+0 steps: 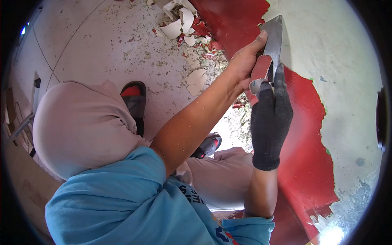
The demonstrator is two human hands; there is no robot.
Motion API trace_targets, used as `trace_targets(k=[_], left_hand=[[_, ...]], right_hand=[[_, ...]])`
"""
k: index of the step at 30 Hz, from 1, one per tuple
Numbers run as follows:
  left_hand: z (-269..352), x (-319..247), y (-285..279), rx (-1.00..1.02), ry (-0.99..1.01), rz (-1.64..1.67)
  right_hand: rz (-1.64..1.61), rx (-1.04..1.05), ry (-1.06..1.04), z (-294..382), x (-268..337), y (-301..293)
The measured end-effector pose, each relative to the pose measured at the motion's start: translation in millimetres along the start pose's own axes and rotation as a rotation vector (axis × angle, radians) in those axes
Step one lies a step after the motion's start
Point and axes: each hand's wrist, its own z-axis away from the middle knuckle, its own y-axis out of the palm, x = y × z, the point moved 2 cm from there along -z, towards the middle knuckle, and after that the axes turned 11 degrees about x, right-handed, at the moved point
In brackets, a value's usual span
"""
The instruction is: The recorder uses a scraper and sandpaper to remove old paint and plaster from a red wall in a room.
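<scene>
My right hand [271, 122], in a dark knitted glove, grips the handle of a broad scraper [273, 38] with a grey metal blade. My bare left hand [245, 61] holds the same scraper from the left side. Its thumb lies along the blade's edge, and its other fingers are hidden. A curled flake of red coating [261, 69] sits between my two hands, over part of the handle. Beneath the blade is a surface with red coating [306, 128] and a ragged edge. Beyond that edge the surface is pale grey [346, 85].
Broken pale and red flakes [183, 26] lie heaped on the tiled floor [92, 49], with small debris scattered around. A larger pale flake [196, 82] lies left of my forearm. My sandaled foot [133, 101] stands on the floor. A metal frame [26, 122] is at the far left.
</scene>
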Motion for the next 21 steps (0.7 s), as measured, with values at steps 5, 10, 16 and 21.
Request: trace_targets(k=[5,10,16,21], left_hand=[[-9,10,-8,0.05,-0.013,-0.053],[-3,4,-2,0.122,-0.019,0.059],[-4,-1,-5,0.109,-0.048,-0.06],[1,8,0,0.0,-0.007,-0.026]], right_hand=[[-0.077,0.012,0.0,0,-9,-7],[-0.102,0.011,0.009,2,-5,-2],[-0.099,0.006,0.102,1,-4,-1],[-0.074,-0.026,-0.071,9,5,-2]])
